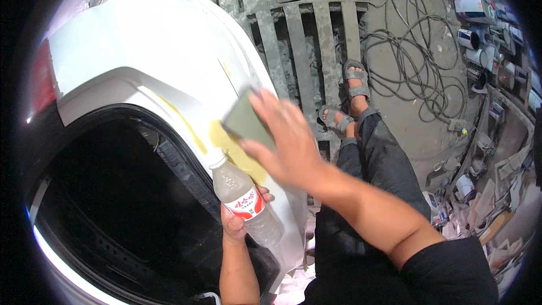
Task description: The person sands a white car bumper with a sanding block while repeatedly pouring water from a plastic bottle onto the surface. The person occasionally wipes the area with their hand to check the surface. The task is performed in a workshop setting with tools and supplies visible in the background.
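Observation:
My right hand [292, 144], slightly blurred, is closed around a flat grey-green sanding block [249, 120] held on the white car body panel [169, 34]. Under and beside the block, yellowish filler [243, 161] covers part of the panel, and a thin strip of it follows the edge of the dark opening. My left hand [237, 220] grips a clear plastic bottle [233, 182] with a white cap and a red and white label. The bottle is tilted, its cap end over the panel's edge near the filler.
A black rubber seal [194, 178] rims the dark opening in the car body. A red tail light [44, 76] is at far left. Slatted grating [296, 42] lies beyond the panel. Coiled hoses [406, 55] lie beside my feet, and paint cans [470, 8] crowd the right side.

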The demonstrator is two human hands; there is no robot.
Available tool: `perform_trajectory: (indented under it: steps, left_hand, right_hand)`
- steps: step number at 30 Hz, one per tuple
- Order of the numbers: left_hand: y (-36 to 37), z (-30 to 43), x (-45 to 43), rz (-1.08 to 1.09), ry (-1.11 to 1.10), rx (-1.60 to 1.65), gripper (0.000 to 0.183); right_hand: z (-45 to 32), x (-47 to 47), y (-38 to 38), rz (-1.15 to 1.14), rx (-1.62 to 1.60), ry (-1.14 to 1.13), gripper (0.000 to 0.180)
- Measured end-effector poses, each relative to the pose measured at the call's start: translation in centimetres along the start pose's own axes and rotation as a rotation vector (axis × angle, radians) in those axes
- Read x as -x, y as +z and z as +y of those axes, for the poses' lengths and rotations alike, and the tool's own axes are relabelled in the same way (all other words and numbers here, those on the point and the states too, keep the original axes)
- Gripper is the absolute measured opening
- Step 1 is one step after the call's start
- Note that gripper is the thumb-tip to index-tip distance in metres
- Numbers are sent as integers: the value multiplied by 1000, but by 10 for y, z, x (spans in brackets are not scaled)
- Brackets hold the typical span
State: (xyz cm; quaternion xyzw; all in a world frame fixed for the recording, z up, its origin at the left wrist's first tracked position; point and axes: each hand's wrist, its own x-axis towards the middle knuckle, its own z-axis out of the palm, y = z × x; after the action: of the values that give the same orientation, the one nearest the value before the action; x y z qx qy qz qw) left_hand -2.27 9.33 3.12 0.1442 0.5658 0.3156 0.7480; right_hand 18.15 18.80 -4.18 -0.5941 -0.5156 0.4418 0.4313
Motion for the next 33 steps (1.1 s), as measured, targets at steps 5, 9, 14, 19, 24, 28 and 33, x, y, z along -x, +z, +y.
perform_trajectory:
  steps: [5,9,14,19,24,28,33]
  left_hand:
    - [0,1,-2,-29,0,0,90]
    - [3,1,-2,10,8,13,89]
    - [7,1,-3,25,22,58,91]
    - [5,2,-4,0,22,108,89]
    - [1,0,-3,-17,8,96,89]
    - [2,0,-3,-27,14,82,87]
    - [3,1,-3,-9,14,48,85]
  right_hand:
    - [0,-27,5,41,-42,-8,75]
    - [-3,19,1,10,-8,-10,76]
    - [3,-41,8,101,-138,-33,75]
    - [1,12,3,17,-38,24,72]
    - [2,-14,4,15,-68,28,73]
    - [3,-41,1,10,-252,154,76]
    - [6,21,1,31,-110,65,73]
